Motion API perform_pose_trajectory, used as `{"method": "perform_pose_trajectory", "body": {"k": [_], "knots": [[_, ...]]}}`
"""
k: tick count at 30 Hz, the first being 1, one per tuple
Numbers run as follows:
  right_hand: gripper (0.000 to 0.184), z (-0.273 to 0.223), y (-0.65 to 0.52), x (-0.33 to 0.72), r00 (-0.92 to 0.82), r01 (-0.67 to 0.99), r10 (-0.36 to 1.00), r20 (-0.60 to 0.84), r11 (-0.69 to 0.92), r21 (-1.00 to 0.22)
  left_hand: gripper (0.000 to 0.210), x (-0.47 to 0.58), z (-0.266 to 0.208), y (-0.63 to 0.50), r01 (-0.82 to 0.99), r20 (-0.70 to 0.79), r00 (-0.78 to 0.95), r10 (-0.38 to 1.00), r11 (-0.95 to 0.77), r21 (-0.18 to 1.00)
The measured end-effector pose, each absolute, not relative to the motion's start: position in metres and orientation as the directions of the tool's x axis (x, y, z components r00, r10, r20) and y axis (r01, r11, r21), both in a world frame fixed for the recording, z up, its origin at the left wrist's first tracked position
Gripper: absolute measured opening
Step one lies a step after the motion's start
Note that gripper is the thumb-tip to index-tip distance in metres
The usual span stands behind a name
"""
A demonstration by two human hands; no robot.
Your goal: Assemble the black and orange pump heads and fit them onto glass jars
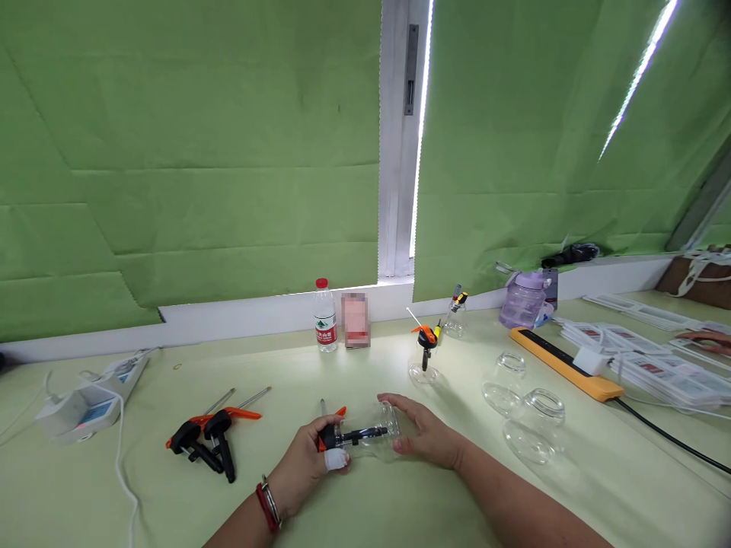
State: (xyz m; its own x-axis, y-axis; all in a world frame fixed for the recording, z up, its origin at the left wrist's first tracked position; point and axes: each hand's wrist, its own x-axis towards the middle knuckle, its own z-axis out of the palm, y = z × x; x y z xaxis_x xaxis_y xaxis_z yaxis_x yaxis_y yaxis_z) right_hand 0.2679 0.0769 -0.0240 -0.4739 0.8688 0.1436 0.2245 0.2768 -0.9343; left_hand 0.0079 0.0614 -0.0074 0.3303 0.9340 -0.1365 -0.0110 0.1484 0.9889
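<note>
Low over the table, my left hand [311, 460] grips a black pump head [328, 438] with an orange lever, a white wrap around one finger. My right hand [426, 434] is closed around the far end of a clear glass bottle [368, 422], tilted on its side. The black stem of the pump head shows through the glass, inside the bottle. To the left lie two more black pump heads [209, 438] with orange levers and thin metal tubes. Two clear glass bottles [535, 426] [503, 384] stand to the right of my right hand.
Farther back, a bottle fitted with an orange-and-black pump head [426, 352] stands near a glass of small tools [457, 316]. A water bottle [326, 320], purple jug [522, 299], orange power strip [563, 365], white power strip [103, 399] and stacked cards [656, 365] surround them. Another person's hand [708, 340] shows at right.
</note>
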Motion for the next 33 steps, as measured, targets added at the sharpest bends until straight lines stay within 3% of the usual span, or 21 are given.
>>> {"method": "perform_pose_trajectory", "body": {"k": [2,6,14,20,24,33], "knots": [[0.079,-0.023,0.078,0.267,-0.472,0.251,0.870,0.141,0.285,-0.925,0.055,0.007,-0.008,0.062,0.000,-0.124,0.329,0.936,0.132,0.991],[0.048,-0.016,0.078,0.262,-0.480,0.324,0.862,0.163,0.347,-0.880,0.058,0.005,-0.012,0.063,0.071,-0.112,0.333,0.936,0.094,0.993],[0.058,-0.008,0.073,0.255,-0.434,0.396,0.885,0.171,0.357,-0.846,0.065,0.006,-0.012,0.062,0.043,-0.133,0.345,0.929,0.126,0.991],[0.056,-0.020,0.077,0.263,-0.477,0.348,0.866,0.150,0.343,-0.872,0.060,0.006,-0.009,0.063,0.030,-0.115,0.335,0.935,0.111,0.993],[0.081,-0.029,0.079,0.270,-0.482,0.263,0.866,0.131,0.286,-0.921,0.059,0.005,-0.011,0.064,0.031,-0.117,0.321,0.940,0.113,0.993],[0.056,-0.022,0.079,0.263,-0.453,0.160,0.882,0.127,0.221,-0.962,0.059,0.004,-0.010,0.064,0.032,-0.107,0.331,0.938,0.102,0.994]]}}
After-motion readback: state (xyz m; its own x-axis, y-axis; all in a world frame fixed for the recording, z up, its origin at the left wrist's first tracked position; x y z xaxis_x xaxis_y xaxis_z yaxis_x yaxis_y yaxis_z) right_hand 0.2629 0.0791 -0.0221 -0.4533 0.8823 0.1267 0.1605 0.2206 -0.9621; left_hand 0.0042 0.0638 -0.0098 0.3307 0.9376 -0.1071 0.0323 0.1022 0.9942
